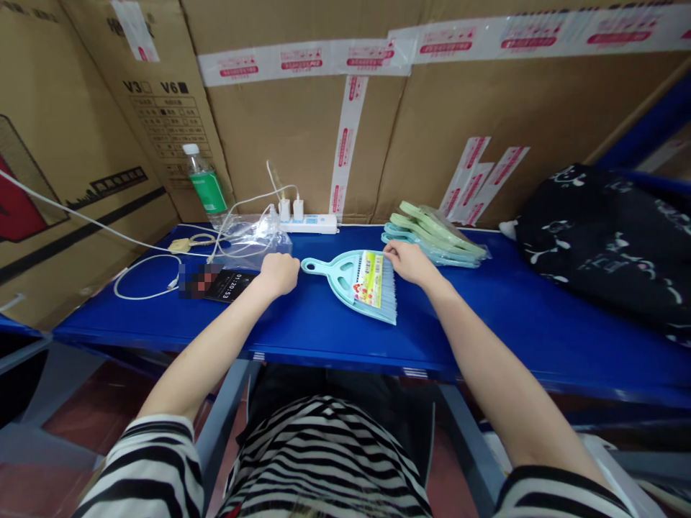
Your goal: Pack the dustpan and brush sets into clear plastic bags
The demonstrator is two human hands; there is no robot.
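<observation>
A light blue dustpan and brush set (337,277) lies flat on the blue table, its ring handle pointing left and its bristles to the right. A yellow-green printed label (369,280) covers part of the brush. My right hand (411,263) pinches the set's far right corner, thumb and fingers close together. Just left of the ring handle, my left hand (279,275) rests as a closed fist, apart from the handle. Nothing shows in that fist, and its palm side is hidden.
Green and blue dustpan sets (437,234) in clear plastic lie behind my right hand. A phone (229,285), crumpled plastic bag (253,237), cables, power strip (310,224) and bottle (205,183) are at left. A black patterned bag (604,244) sits right. Cardboard (302,129) walls the back.
</observation>
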